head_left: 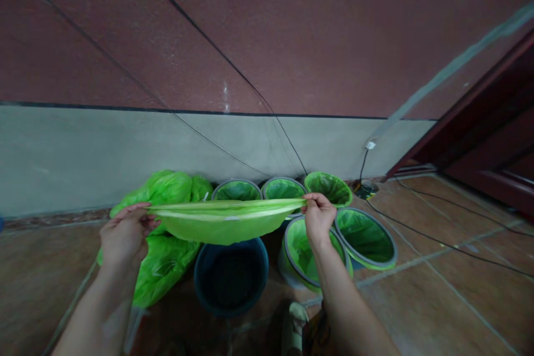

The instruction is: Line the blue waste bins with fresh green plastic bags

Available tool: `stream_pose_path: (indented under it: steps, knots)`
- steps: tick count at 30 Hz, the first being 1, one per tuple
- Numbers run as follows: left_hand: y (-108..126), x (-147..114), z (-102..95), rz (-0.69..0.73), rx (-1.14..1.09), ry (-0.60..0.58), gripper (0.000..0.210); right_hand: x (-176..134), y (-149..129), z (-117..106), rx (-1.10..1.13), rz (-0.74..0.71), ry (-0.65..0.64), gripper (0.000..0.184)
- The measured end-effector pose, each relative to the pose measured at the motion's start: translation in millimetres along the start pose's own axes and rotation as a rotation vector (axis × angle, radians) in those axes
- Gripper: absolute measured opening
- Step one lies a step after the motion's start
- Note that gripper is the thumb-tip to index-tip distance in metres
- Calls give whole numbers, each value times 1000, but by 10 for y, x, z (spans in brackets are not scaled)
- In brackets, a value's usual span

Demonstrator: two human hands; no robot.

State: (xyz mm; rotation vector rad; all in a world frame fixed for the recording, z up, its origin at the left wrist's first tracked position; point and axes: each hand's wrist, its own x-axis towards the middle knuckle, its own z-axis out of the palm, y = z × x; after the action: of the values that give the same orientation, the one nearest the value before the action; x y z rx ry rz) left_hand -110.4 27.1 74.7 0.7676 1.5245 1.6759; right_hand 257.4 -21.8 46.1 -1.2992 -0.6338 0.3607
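Observation:
A light green plastic bag (225, 225) is stretched sideways between my two hands, its top edge pulled taut and its lower part sagging. My left hand (127, 231) pinches one end of that edge, and my right hand (319, 216) grips the other. Below the bag stands a dark blue bin (201, 283) with no green liner showing at its rim. Under my right hand is a bin lined with a green bag (294, 256), partly covered by my forearm.
Several more green-lined bins, including one at the right (367, 236), stand near the wall (125, 150). Bulging green bags (167, 267) lie on the left. Dark cables (438, 247) cross the tiled floor (450, 306) toward a dark red door (492, 150). A shoe (295, 322) shows below.

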Motion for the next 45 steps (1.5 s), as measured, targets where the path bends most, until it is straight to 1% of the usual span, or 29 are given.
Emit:
stream_pose_path:
  steps: [3, 8, 14, 19, 25, 30, 34, 35, 39, 45]
  knots:
    - [25, -6, 0, -124, -85, 21, 13, 5, 23, -5, 14, 4, -5, 14]
    - [43, 7, 10, -157, -97, 25, 12, 17, 61, -1, 36, 7, -25, 12]
    - [75, 13, 57, -201, -62, 79, 10, 23, 40, 22, 50, 13, -24, 13]
    - [70, 4, 44, -175, -49, 64, 10, 32, 56, -3, 9, -1, -27, 14]
    - [96, -42, 18, -126, -24, 0, 12, 30, 67, -22, 14, 5, -33, 14]
    - [90, -39, 13, -96, 1, 11, 12, 25, 61, -17, 17, 12, -33, 13]
    - [80, -33, -9, -66, 41, -47, 12, 20, 57, -12, 17, 19, -35, 14]
    - [80, -35, -12, -58, 34, -45, 12, 19, 57, -11, 19, 19, -34, 14]
    - [78, -37, -14, -75, -3, -29, 12, 11, 51, -7, 32, 16, -30, 12]
    - [71, -13, -19, -72, 18, -52, 12, 6, 43, -10, 3, 13, -32, 14]
